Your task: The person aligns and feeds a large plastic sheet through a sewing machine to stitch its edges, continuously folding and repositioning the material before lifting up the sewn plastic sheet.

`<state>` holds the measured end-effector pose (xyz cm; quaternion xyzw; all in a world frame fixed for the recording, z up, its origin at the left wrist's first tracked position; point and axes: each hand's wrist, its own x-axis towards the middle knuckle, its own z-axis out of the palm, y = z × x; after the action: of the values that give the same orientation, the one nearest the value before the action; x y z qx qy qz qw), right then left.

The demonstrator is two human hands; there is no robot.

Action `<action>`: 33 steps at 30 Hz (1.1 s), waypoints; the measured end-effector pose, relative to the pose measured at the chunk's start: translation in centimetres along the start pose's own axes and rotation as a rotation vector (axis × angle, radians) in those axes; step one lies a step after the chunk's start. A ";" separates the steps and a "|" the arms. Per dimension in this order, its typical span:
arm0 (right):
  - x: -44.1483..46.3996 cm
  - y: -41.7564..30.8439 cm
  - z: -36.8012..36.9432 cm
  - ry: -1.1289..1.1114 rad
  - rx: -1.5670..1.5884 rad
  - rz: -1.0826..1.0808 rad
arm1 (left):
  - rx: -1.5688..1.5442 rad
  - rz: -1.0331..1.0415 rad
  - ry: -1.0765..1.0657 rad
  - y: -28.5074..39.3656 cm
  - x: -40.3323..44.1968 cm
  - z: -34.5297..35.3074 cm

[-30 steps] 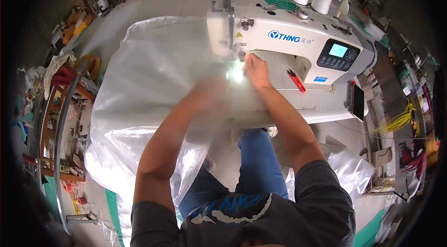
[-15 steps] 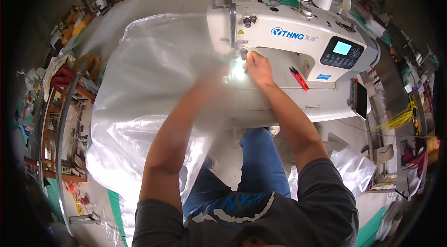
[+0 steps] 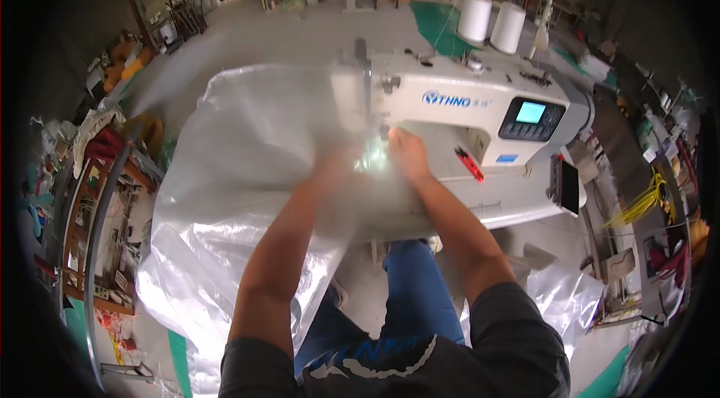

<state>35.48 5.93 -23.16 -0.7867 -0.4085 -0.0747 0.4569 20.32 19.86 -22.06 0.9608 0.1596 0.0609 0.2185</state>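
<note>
A white sewing machine (image 3: 442, 98) stands in front of me, its needle area lit by a small bright lamp. A large translucent plastic sheet (image 3: 225, 150) spreads over the left side and hangs down past the table. My left hand (image 3: 337, 162) rests at the sheet just left of the needle area, its fingers smeared by blur. Close to the right side of the needle, my right hand (image 3: 407, 152) has its fingers curled together; what they hold, if anything, is hidden. Red thread snips (image 3: 469, 164) lie on the machine bed, right of that hand.
Two white thread cones (image 3: 490, 23) stand behind the machine. A dark phone-like device (image 3: 565, 185) sits at the table's right end. More clear plastic (image 3: 559, 293) lies below on the right. A cluttered wooden rack (image 3: 86, 225) stands at the left.
My view has tilted up, so the machine and both hands appear lower and slightly further left. Both hands remain beside the needle area.
</note>
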 end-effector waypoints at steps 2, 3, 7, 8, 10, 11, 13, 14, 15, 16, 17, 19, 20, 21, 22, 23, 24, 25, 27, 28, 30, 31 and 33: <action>0.4 1.7 1.4 -0.025 -0.094 -0.024 | 0.212 -0.021 -0.002 0.7 -0.2 -0.4; 0.5 1.8 1.5 -0.018 -0.130 -0.046 | 0.222 -0.012 0.031 0.7 0.0 -0.4; 0.5 1.4 1.2 -0.075 -0.097 0.010 | 0.248 -0.050 0.063 0.9 -0.4 0.4; 0.3 0.9 0.8 -0.073 -0.097 0.005 | 0.286 -0.042 0.113 1.5 -1.2 0.4; -1.2 0.5 0.0 -0.155 0.245 0.045 | 0.270 -0.048 0.157 2.4 -3.9 1.1; -2.7 -0.7 -1.1 -0.167 0.242 0.052 | 0.288 0.098 0.389 2.7 -5.7 1.7; -6.7 -4.8 -4.2 -0.140 0.411 0.069 | 0.289 0.218 0.611 3.5 -10.7 2.9; -9.0 -5.5 -4.7 -0.171 0.410 0.085 | 0.135 0.237 0.669 4.2 -14.3 3.2; -12.2 -5.6 -5.1 -0.152 0.536 0.059 | -0.026 0.237 0.719 5.0 -18.0 3.7; -15.5 -5.6 -5.4 -0.144 0.662 0.058 | 0.072 0.235 0.875 5.9 -21.7 4.5; -18.7 -5.4 -5.8 -0.219 0.617 0.089 | 0.085 0.148 0.795 5.5 -25.3 6.2; -24.1 -5.6 -6.0 -0.341 0.518 0.164 | 0.081 -0.037 0.658 4.9 -32.3 9.0; -26.6 -4.4 -5.1 -0.422 0.459 0.193 | 0.071 -0.122 0.611 4.8 -34.7 10.0; -28.7 -3.6 -4.1 -0.474 0.441 0.227 | 0.062 -0.135 0.613 4.9 -36.6 10.6; -30.6 -3.1 -3.3 -0.519 0.423 0.252 | 0.061 -0.156 0.600 5.2 -37.9 11.1; -31.5 -3.3 -2.9 -0.534 0.428 0.260 | 0.074 -0.195 0.569 5.8 -38.9 10.9; -32.3 -3.7 -2.3 -0.588 0.451 0.235 | 0.090 -0.232 0.543 6.3 -39.6 10.7; -33.0 -4.2 -1.8 -0.642 0.475 0.207 | 0.094 -0.243 0.540 6.2 -39.9 10.9; -33.1 -5.7 -1.1 -0.671 0.501 0.186 | 0.098 -0.259 0.535 5.7 -40.1 11.9; -33.2 -6.3 -0.6 -0.691 0.521 0.166 | 0.098 -0.277 0.525 5.5 -40.1 12.6; -33.6 -7.2 0.3 -0.703 0.504 0.135 | 0.035 -0.366 0.521 5.3 -39.0 12.8; -33.9 -7.5 0.7 -0.702 0.524 0.098 | 0.043 -0.376 0.521 5.8 -38.5 12.2; -34.4 -7.7 1.3 -0.708 0.518 0.033 | -0.031 -0.349 0.518 8.2 -36.8 9.0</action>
<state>7.13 -10.89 -35.73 -0.6298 -0.5323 0.3118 0.4720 -10.33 -2.99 -28.23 0.8679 0.3717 0.2675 0.1923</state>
